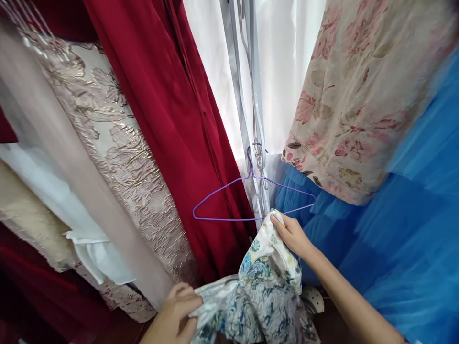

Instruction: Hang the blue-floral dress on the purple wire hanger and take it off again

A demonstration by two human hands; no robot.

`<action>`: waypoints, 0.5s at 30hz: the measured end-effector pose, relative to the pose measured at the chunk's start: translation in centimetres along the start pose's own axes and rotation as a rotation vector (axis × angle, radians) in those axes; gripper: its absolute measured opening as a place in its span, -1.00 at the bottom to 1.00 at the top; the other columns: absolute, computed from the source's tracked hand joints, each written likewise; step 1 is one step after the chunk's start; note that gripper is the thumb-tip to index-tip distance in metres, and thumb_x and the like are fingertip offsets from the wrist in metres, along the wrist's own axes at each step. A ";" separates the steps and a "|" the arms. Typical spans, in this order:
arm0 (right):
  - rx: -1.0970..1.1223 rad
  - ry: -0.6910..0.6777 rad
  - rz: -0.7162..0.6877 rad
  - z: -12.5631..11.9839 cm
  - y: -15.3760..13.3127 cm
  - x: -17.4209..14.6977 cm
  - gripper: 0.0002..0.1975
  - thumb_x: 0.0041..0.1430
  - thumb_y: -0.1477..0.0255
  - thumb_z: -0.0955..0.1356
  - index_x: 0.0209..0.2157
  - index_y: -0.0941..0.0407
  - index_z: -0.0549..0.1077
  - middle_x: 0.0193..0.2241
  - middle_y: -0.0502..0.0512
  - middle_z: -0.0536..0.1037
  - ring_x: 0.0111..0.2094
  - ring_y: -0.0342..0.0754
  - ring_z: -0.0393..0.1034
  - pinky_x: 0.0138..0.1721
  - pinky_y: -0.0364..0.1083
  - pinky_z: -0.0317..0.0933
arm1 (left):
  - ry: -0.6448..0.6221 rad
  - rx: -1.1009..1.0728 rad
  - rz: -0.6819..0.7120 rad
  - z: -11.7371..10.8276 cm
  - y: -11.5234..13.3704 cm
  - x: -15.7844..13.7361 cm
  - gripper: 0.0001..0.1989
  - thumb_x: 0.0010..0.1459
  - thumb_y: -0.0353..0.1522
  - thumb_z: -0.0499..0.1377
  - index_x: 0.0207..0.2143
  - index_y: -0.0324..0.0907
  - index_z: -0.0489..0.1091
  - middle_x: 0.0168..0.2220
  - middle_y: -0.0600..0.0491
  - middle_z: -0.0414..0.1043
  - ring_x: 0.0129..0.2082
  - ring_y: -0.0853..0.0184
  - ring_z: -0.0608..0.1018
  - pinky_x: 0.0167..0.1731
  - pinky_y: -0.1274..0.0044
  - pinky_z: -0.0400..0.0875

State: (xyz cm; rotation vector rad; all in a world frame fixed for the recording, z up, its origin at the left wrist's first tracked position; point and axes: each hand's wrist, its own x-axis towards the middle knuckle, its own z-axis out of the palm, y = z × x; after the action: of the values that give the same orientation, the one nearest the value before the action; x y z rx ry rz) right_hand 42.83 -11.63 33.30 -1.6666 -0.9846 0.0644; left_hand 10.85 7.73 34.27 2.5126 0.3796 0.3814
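A white garment with blue, green and yellow floral print (261,282) hangs between my hands. My right hand (289,233) pinches its upper corner, just below a purple wire hanger (225,219). Lower and to the left, my left hand (179,310) is closed on another edge of the garment, slightly blurred. The hanger carries nothing on its bar and hangs by its hook near pale grey straps (247,110). The garment's lower part runs out of the frame.
Left of the hanger hangs a long red garment (168,124), then a gold-patterned brocade one (122,138). At right are a beige floral garment (344,114) and blue tulle (405,229). White cloth (287,57) hangs behind. A round pale object with holes (313,300) lies low down.
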 end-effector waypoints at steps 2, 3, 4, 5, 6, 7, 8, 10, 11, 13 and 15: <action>-0.037 0.027 -0.010 -0.1 0.2 -0.9 -0.55 0.39 0.12 0.19 -0.49 0.11 0.32 -0.56 -0.04 0.36 -0.49 -0.08 0.21 -0.42 -0.13 0.08 | -0.077 0.261 0.095 -3.0 -0.5 1.6 -0.78 0.12 -0.41 0.08 -0.48 -0.08 0.51 -0.39 0.05 0.48 -0.25 0.19 0.51 0.15 0.23 0.25; -0.042 0.029 -0.012 -0.2 0.1 -1.3 -0.56 0.39 0.13 0.20 -0.51 0.10 0.27 -0.57 -0.06 0.32 -0.50 -0.10 0.17 -0.43 -0.13 0.04 | -0.047 0.353 0.093 -4.5 -0.8 2.6 -0.73 0.15 -0.43 0.04 -0.38 -0.05 0.55 -0.29 0.03 0.52 -0.17 0.17 0.50 0.16 0.21 0.22; -0.041 0.021 -0.011 -0.4 0.1 -1.6 -0.56 0.40 0.14 0.20 -0.51 0.10 0.24 -0.58 -0.07 0.28 -0.51 -0.12 0.13 -0.44 -0.13 0.02 | 0.004 0.419 0.063 -5.9 -1.1 3.6 -0.68 0.17 -0.42 0.02 -0.28 -0.02 0.57 -0.19 0.00 0.53 -0.10 0.14 0.49 0.12 0.22 0.25; -0.037 0.012 -0.009 -0.4 0.0 -1.8 -0.56 0.40 0.14 0.20 -0.52 0.09 0.20 -0.58 -0.08 0.25 -0.51 -0.12 0.11 -0.44 -0.13 0.00 | 0.057 0.466 0.021 -7.3 -1.4 4.7 -0.65 0.20 -0.41 -0.01 -0.20 -0.01 0.57 -0.13 -0.01 0.53 -0.06 0.11 0.48 0.06 0.24 0.30; -0.030 0.003 -0.007 -0.4 -0.1 -1.9 -0.56 0.40 0.14 0.20 -0.52 0.09 0.18 -0.58 -0.09 0.22 -0.51 -0.13 0.09 -0.44 -0.13 -0.01 | 0.100 0.495 -0.012 -8.5 -1.5 5.9 -0.64 0.22 -0.38 -0.03 -0.16 -0.02 0.57 -0.11 -0.02 0.53 -0.06 0.09 0.48 0.00 0.27 0.33; -0.022 -0.002 -0.004 -0.4 -0.2 -2.0 -0.55 0.40 0.13 0.20 -0.52 0.08 0.17 -0.58 -0.09 0.20 -0.50 -0.13 0.08 -0.44 -0.13 -0.02 | 0.141 0.505 -0.023 -9.7 -1.4 7.0 -0.63 0.23 -0.36 -0.04 -0.13 -0.04 0.55 -0.12 -0.03 0.54 -0.06 0.09 0.48 -0.03 0.29 0.34; -0.011 -0.005 -0.002 -0.2 -0.3 -2.0 -0.55 0.39 0.12 0.20 -0.52 0.08 0.17 -0.58 -0.09 0.18 -0.50 -0.12 0.08 -0.44 -0.12 -0.02 | 0.176 0.494 -0.008 -10.6 -1.0 8.2 -0.64 0.24 -0.35 -0.05 -0.13 -0.07 0.54 -0.12 -0.03 0.54 -0.06 0.09 0.48 -0.03 0.32 0.34; 0.007 -0.002 0.003 0.1 -0.3 -1.9 -0.55 0.39 0.12 0.20 -0.51 0.09 0.18 -0.57 -0.09 0.18 -0.49 -0.12 0.08 -0.43 -0.12 -0.02 | 0.231 0.423 0.064 -11.7 0.5 10.4 -0.68 0.24 -0.35 -0.06 -0.18 -0.13 0.49 -0.13 -0.02 0.54 -0.09 0.14 0.50 -0.03 0.40 0.33; 0.013 0.001 0.005 0.2 -0.3 -1.8 -0.55 0.39 0.11 0.19 -0.51 0.09 0.18 -0.57 -0.09 0.18 -0.49 -0.12 0.09 -0.43 -0.12 -0.02 | 0.259 0.374 0.102 -11.9 1.6 11.5 -0.71 0.24 -0.36 -0.07 -0.23 -0.15 0.45 -0.15 -0.01 0.54 -0.11 0.18 0.51 -0.05 0.44 0.34; 0.024 0.000 0.010 0.5 -0.3 -1.7 -0.55 0.39 0.11 0.20 -0.51 0.10 0.20 -0.58 -0.08 0.20 -0.49 -0.12 0.10 -0.43 -0.13 -0.02 | 0.304 0.277 0.139 -11.3 4.1 13.5 -0.76 0.24 -0.38 -0.07 -0.33 -0.15 0.39 -0.21 0.04 0.54 -0.20 0.25 0.52 -0.12 0.51 0.35; 0.042 -0.002 0.018 0.6 -0.4 -1.7 -0.55 0.39 0.11 0.20 -0.51 0.11 0.23 -0.58 -0.08 0.24 -0.49 -0.11 0.14 -0.44 -0.13 0.00 | 0.344 0.185 0.155 -9.7 6.2 15.2 -0.78 0.24 -0.39 -0.07 -0.36 -0.16 0.35 -0.25 0.07 0.53 -0.26 0.28 0.52 -0.16 0.52 0.37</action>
State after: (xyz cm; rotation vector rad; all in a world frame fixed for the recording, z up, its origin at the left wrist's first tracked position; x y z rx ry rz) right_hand 41.20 -12.23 32.68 -1.6376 -0.9637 0.0977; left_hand 22.58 12.81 48.41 2.6653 0.3654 0.8829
